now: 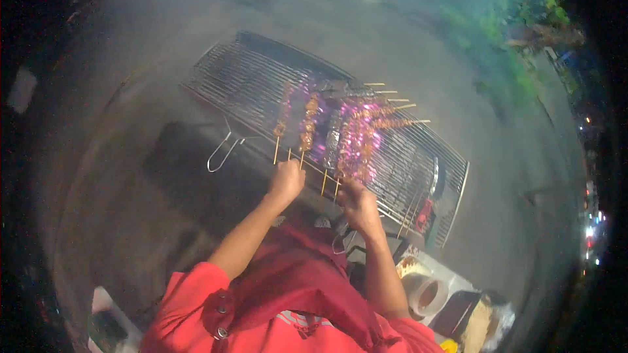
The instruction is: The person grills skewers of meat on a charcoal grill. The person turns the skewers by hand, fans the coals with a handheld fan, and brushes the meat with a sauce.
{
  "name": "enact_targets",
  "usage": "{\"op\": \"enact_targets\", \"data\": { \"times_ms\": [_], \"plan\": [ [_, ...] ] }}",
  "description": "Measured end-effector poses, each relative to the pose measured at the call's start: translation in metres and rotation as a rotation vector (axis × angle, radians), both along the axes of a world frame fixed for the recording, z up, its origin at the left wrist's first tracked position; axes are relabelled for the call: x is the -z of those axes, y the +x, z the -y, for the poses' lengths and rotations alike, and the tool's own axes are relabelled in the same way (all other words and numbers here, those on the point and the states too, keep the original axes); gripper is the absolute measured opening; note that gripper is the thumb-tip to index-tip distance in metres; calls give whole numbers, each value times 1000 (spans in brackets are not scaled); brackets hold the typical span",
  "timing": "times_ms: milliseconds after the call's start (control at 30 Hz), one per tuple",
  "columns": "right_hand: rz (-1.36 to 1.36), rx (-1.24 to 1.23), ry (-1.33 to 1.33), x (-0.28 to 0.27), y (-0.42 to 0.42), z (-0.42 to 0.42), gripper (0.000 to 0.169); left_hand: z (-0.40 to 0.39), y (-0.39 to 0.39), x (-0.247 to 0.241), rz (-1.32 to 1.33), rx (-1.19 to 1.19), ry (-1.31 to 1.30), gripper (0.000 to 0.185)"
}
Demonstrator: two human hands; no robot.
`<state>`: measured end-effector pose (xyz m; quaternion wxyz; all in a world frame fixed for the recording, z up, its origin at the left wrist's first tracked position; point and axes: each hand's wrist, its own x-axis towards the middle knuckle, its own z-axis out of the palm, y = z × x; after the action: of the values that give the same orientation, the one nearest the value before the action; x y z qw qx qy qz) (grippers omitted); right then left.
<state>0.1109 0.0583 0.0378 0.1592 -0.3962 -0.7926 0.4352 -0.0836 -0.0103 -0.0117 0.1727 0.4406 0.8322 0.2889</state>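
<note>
My left hand point(288, 180) grips the bamboo stick of a meat skewer point(308, 125), which lies over the near edge of a charcoal grill point(230, 63). Just left of it lies a thinner skewer point(279, 129) with its bare stick toward me. My right hand point(357, 202) is closed at the near ends of a row of skewers point(357, 144) above pink-glowing coals; its fingertips are partly hidden, and which stick it holds is unclear. Between my hands a foil-wrapped piece point(333, 139) rests on the grate. Several more skewers point(392, 122) point to the right.
A tool with a red handle point(424, 215) lies at the grate's right end. Wire handles point(225, 149) jut out at the near left side. A container of reddish sauce point(428, 296) stands on a side surface at lower right. Smoke hangs over everything.
</note>
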Motion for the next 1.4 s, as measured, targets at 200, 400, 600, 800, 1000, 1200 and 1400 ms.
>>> {"op": "enact_targets", "data": {
  "times_ms": [200,400,600,800,1000,1200,1400],
  "plan": [
    [243,348,257,9,21,30,18,8,16,-30,125,109,196,25],
    [511,450,228,14,-11,52,24,1,62,-29,302,352,-45,24],
    [306,472,180,13,-2,53,16,0,67,-3,863,223,117,19],
    [228,419,102,31,0,48,18,7,72,-1,851,168,60,17],
    [246,470,110,36,-5,51,16,0,73,5,618,261,9,18],
    [125,520,-39,41,-14,53,28,5,66,3,735,271,126,16],
    [-330,802,-18,0,29,125,14,58,88,-45,665,477,84,20]
  ]
}}
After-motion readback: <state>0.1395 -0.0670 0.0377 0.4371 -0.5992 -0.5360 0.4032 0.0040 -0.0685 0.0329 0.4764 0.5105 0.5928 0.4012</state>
